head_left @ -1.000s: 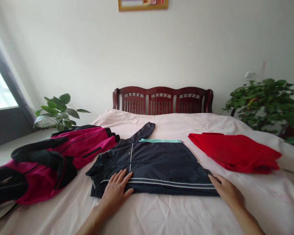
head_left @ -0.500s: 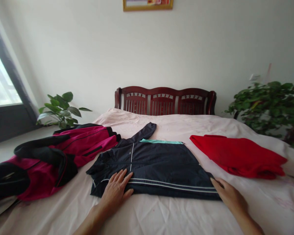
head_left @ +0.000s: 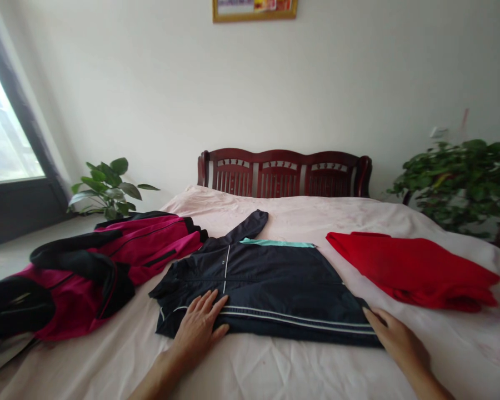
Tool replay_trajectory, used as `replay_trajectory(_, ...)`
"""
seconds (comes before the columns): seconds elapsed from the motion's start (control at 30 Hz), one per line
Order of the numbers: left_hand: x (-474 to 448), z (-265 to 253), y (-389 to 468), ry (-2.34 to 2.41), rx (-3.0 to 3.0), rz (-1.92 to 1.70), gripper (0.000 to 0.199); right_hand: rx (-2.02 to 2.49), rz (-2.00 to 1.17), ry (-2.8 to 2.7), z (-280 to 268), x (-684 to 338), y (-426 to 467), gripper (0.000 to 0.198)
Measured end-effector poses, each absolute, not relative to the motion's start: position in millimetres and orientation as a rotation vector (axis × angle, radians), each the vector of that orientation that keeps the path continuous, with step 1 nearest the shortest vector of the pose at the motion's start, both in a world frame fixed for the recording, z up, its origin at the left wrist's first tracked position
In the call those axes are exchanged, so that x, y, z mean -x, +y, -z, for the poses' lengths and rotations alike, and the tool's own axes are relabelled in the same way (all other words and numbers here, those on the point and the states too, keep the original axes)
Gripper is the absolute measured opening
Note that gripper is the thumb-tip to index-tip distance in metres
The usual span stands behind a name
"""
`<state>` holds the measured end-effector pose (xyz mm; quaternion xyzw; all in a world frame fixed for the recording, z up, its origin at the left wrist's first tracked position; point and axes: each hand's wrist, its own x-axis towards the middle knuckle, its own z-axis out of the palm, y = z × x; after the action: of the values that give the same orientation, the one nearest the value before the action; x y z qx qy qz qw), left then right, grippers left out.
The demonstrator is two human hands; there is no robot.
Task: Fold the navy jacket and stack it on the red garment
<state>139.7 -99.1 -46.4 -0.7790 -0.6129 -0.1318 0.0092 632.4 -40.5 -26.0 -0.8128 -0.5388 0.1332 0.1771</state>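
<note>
A dark navy jacket (head_left: pixel 275 283) with white piping and a mint-green strip along its far edge lies flat on the bed. Its near side is folded inward, so a sleeve with white stripes runs along the near edge; the other sleeve (head_left: pixel 250 222) points away from me. My left hand (head_left: pixel 200 322) rests open, fingers spread, on the near edge close to the collar end. At the hem end on the right, my right hand (head_left: pixel 394 333) holds the near corner, with some fingers hidden behind the hand.
To the left lies a magenta and black jacket (head_left: pixel 150 244), loosely spread. A folded red garment (head_left: pixel 408 266) sits on the right. The pale pink bedsheet (head_left: pixel 283 372) is wrinkled. Beyond are a dark wooden headboard (head_left: pixel 279 172) and leafy plants (head_left: pixel 462 183) at both sides.
Both hands keep their places on the navy jacket. The whole view has shifted slightly, so everything appears a little further right and lower.
</note>
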Motion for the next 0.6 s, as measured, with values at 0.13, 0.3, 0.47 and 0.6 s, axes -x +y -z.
replay_trajectory(0.13,-139,49,-98,-1.899,2.444,0.429,0.059,2.304,-0.389,-1.524,22,-630,-41,0.057)
replay_trajectory(0.3,-137,56,-96,-1.876,2.419,0.479,0.060,2.272,-0.382,-1.519,25,-633,-41,0.055)
replay_trajectory(0.47,-138,55,-96,-1.887,2.423,0.464,0.060,2.223,-0.405,-1.503,29,-637,-38,0.055)
replay_trajectory(0.6,-139,52,-98,-1.911,2.431,0.449,0.061,2.251,-0.422,-1.500,29,-637,-38,0.060)
